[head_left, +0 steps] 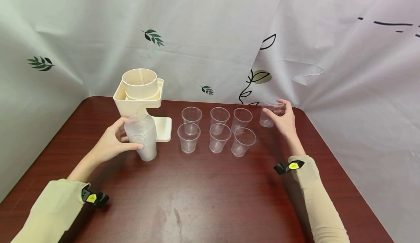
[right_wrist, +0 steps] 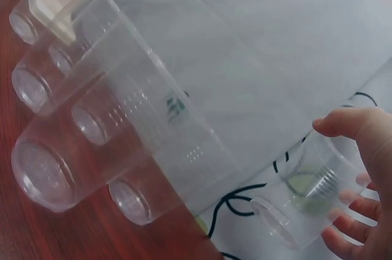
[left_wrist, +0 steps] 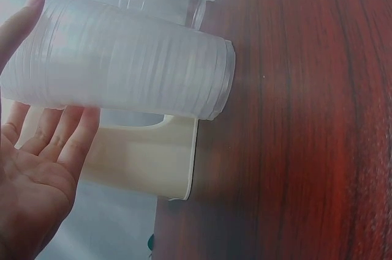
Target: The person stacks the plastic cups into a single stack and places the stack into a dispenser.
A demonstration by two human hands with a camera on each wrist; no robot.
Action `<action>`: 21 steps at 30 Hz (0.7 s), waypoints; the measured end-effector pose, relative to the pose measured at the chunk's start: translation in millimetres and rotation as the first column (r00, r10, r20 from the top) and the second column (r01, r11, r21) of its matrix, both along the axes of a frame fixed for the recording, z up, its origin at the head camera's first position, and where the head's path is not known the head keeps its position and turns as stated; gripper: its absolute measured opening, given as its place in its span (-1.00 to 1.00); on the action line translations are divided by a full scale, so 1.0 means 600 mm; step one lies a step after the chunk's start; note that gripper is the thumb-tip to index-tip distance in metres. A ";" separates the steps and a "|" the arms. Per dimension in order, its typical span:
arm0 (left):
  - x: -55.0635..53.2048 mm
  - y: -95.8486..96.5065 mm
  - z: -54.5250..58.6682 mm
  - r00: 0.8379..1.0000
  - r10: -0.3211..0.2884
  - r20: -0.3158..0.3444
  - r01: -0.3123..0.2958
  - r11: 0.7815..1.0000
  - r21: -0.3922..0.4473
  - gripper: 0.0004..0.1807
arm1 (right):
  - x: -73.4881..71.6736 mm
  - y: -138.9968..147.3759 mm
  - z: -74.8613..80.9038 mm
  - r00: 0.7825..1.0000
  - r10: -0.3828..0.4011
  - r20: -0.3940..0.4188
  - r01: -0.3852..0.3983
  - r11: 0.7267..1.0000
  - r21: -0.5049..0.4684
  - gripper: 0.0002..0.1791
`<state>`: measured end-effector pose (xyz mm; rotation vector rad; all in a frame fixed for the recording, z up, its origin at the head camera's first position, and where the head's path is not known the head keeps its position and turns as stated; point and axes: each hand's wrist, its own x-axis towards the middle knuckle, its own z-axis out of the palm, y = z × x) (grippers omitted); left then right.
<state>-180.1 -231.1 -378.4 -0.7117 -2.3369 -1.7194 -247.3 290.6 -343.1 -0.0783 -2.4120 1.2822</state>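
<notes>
My left hand (head_left: pixel 109 142) is curled round a tall stack of nested clear plastic cups (head_left: pixel 146 144) at the left of the table. In the left wrist view, the thumb lies on one side of the stack (left_wrist: pixel 135 64) and the fingers on the other. At the back right, my right hand (head_left: pixel 286 122) holds one clear plastic cup (head_left: pixel 266 119) between thumb and fingers. The right wrist view has this cup (right_wrist: pixel 300 193) tilted across the picture; whether its base touches the table I cannot tell. Several single cups (head_left: pixel 216 142) stand upright in two rows between the hands.
Behind the stack stands a cream-coloured plastic device (head_left: pixel 137 104) with a round open top and a flat foot (head_left: pixel 164 130). All of it is on a dark red-brown wooden table (head_left: pixel 210 199). A pale curtain with leaf prints (head_left: pixel 210 42) hangs right behind the table's back edge.
</notes>
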 end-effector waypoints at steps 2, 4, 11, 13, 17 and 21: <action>0.000 0.000 0.000 1.000 0.001 0.000 -0.001 1.000 -0.001 -0.27 | 0.001 -0.004 0.002 1.000 0.002 -0.011 -0.002 1.000 -0.007 -0.26; 0.001 0.000 0.000 1.000 0.004 -0.001 -0.004 1.000 -0.005 -0.27 | 0.003 -0.009 0.005 1.000 0.004 -0.016 -0.004 1.000 -0.009 -0.27; 0.001 0.000 0.000 1.000 -0.004 0.008 0.004 1.000 0.012 -0.27 | 0.009 -0.037 0.013 0.999 0.015 -0.031 -0.015 1.000 0.001 -0.28; 0.001 0.000 0.000 1.000 -0.009 0.010 0.009 1.000 0.019 -0.28 | 0.011 -0.045 0.016 0.999 0.025 -0.046 -0.025 1.000 -0.005 -0.28; 0.000 0.000 -0.001 1.000 -0.014 0.012 0.014 0.999 0.030 -0.28 | 0.013 -0.057 0.023 0.997 0.030 -0.068 -0.031 0.999 -0.012 -0.29; 0.000 0.000 -0.001 1.000 -0.013 0.012 0.013 1.000 0.027 -0.28 | 0.016 -0.065 0.029 0.996 0.029 -0.086 -0.030 1.000 -0.011 -0.29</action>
